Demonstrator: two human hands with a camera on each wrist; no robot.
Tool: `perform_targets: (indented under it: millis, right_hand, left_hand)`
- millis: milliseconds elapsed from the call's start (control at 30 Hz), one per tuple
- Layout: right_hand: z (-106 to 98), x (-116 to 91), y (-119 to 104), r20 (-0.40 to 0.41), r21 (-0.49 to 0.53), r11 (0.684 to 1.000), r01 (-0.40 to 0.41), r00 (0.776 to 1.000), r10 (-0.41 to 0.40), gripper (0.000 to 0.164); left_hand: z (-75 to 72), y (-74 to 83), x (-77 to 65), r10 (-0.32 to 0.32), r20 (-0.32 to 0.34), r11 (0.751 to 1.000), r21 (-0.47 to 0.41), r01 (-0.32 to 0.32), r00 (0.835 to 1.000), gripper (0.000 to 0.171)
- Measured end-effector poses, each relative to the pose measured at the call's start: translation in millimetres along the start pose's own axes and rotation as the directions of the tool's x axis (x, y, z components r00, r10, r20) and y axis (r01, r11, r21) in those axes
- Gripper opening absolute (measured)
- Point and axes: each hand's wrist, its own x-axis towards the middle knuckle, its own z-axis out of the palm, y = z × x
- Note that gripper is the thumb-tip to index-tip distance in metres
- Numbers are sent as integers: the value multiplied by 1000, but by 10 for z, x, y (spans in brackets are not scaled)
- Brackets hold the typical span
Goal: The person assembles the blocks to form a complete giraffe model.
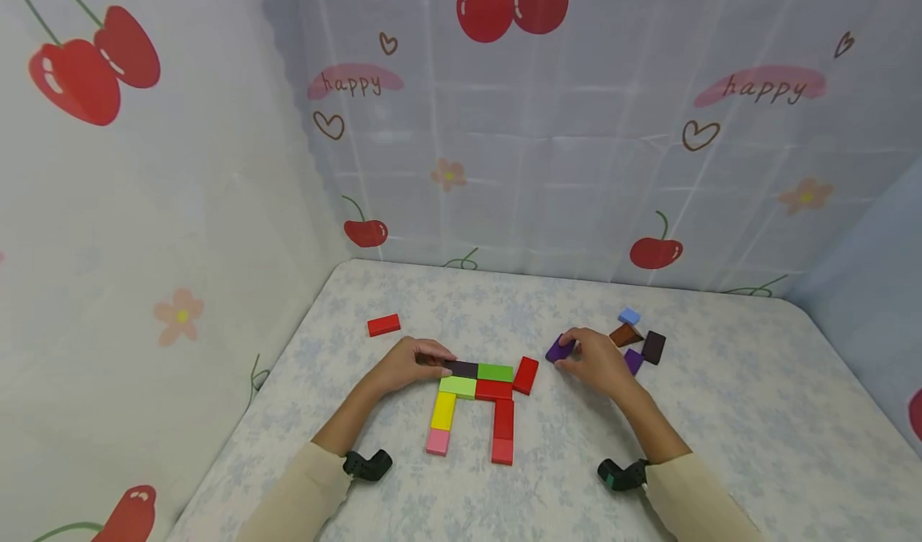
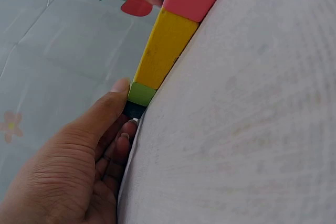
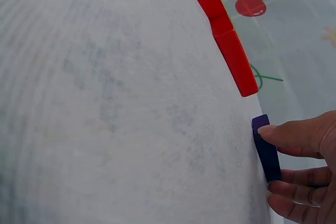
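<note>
My left hand (image 1: 405, 366) is at the left end of a flat block figure, thumb and fingers at the black block (image 1: 461, 369). A green block (image 1: 495, 373) lies beside that one. Below run a light green block (image 1: 458, 387) and a red block (image 1: 494, 390). One leg is a yellow block (image 1: 442, 411) over a pink block (image 1: 437, 441); the other is of red blocks (image 1: 503, 420). A tilted red block (image 1: 526, 375) lies at the upper right corner. My right hand (image 1: 596, 361) pinches a purple block (image 3: 266, 148) between thumb and fingers, right of the figure.
Beyond my right hand lie a blue block (image 1: 629, 316), a brown block (image 1: 625, 335), a dark block (image 1: 654, 347) and another purple block (image 1: 633, 361). One red block (image 1: 384, 325) sits apart at the back left. Printed curtains (image 1: 547, 150) rise behind the table (image 1: 576, 502).
</note>
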Motion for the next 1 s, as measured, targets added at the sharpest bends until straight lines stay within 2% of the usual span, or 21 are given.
perform_targets:
  millis: [333, 633, 1000]
  right_hand:
    - [-27, 8, -9, 32, 106, 992, -63, 998, 60, 26]
    - [61, 93, 6, 16, 203, 973, -108, 994, 107, 25]
    - [162, 199, -77, 33, 256, 962, -94, 996, 88, 26]
  left_hand:
    - [-4, 18, 6, 9, 4, 1000, -5, -9, 1000, 25]
    - [-2, 18, 7, -30, -3, 999, -25, 30, 1000, 25]
    - [-5, -6, 11, -22, 3, 1000, -16, 22, 1000, 24]
